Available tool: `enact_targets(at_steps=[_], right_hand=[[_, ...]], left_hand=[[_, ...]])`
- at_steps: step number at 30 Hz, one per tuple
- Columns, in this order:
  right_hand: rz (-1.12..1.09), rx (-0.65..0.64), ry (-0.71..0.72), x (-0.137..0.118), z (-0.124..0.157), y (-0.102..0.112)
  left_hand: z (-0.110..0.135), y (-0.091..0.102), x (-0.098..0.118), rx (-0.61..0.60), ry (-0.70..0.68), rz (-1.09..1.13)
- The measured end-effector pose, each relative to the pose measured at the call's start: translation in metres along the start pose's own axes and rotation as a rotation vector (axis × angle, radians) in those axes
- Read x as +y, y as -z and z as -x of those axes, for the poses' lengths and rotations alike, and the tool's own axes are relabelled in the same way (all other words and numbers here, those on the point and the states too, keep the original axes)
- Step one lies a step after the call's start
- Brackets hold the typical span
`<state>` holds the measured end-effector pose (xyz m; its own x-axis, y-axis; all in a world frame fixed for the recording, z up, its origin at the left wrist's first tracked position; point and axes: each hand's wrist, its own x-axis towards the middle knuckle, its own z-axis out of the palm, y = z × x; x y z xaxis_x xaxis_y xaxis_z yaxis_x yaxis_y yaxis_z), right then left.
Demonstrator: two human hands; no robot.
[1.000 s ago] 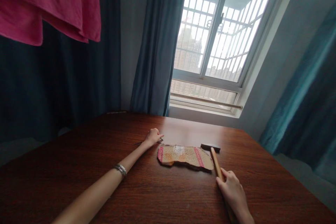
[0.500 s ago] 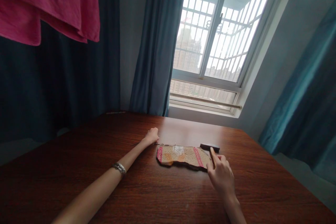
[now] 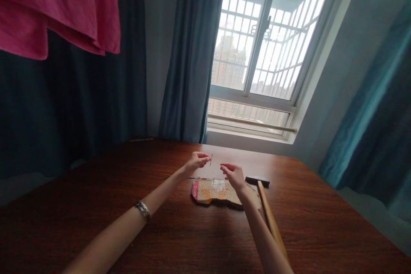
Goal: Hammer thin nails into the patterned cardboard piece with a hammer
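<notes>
My left hand pinches a thin dark nail upright between its fingertips, above the table's far part. Close to it on the right, my right hand is raised with thumb and forefinger slightly apart and nothing visible between them. Below both hands lies a flat, rough-edged wooden board with dots and a pink band, its right part hidden behind my right forearm. A small nail stands up from the board. To the right rests a hammer with a dark head and a pale wooden handle, untouched, partly behind my right forearm.
The brown wooden table reaches back to a blue curtain and a barred window. Pink cloth hangs at the upper left. A thin dark item lies by the board's left corner.
My right hand has let go of the hammer's handle and moved left and up, towards my left hand. My left hand has risen from the table and moved right, with the nail now showing.
</notes>
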<state>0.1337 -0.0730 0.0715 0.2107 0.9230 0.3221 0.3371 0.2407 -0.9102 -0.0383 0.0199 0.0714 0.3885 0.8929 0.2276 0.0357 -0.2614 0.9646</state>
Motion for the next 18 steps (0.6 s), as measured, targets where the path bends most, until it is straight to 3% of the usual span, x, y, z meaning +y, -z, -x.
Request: enact_targets(at_steps=[5,18], right_hand=[[-0.165,0.017,-0.020,0.011,0.002,-0.012],[-0.229,-0.021,0.011,0.011,0.012,-0.008]], left_hand=[[0.013,-0.020,0.012,-0.098,-0.092,-0.020],[0.021,-0.035,0.001,-0.102,-0.099,-0.180]])
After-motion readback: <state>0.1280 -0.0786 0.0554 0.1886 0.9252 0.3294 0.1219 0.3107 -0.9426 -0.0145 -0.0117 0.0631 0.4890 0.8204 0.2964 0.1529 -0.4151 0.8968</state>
